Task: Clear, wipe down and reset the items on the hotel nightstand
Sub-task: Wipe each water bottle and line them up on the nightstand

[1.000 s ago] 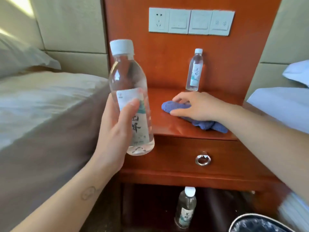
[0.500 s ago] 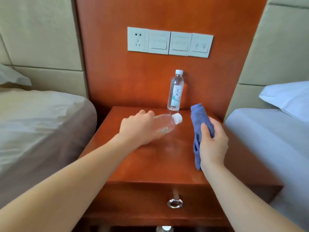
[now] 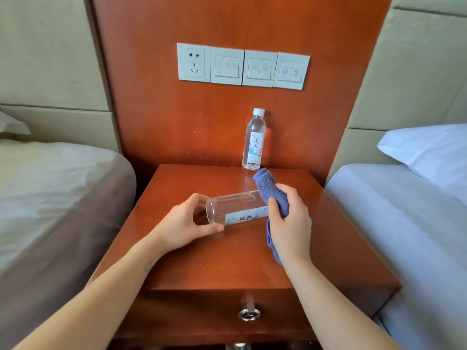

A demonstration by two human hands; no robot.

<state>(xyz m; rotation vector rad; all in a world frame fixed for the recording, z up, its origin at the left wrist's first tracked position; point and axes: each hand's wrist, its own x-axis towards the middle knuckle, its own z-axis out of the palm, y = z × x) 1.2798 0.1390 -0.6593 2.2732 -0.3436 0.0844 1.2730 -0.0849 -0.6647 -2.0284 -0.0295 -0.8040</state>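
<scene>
A clear water bottle (image 3: 235, 209) lies sideways just above the reddish wooden nightstand (image 3: 227, 263). My left hand (image 3: 185, 223) grips its base end with curled fingers. My right hand (image 3: 290, 223) holds a folded blue cloth (image 3: 271, 190) wrapped over the bottle's neck end, so the cap is hidden. A second water bottle (image 3: 253, 140) with a white cap stands upright at the back of the nightstand, against the wooden panel.
Beds flank the nightstand: one with a grey-brown cover (image 3: 55, 198) at left, one with white sheets (image 3: 404, 223) and a pillow (image 3: 429, 147) at right. A row of sockets and switches (image 3: 242, 65) sits on the wall panel. A drawer with a ring pull (image 3: 249, 315) faces me.
The view rose over the nightstand. My left hand turned the bottle from upright to lying sideways. My right hand lifted the cloth off the top and brought it over the bottle's neck end.
</scene>
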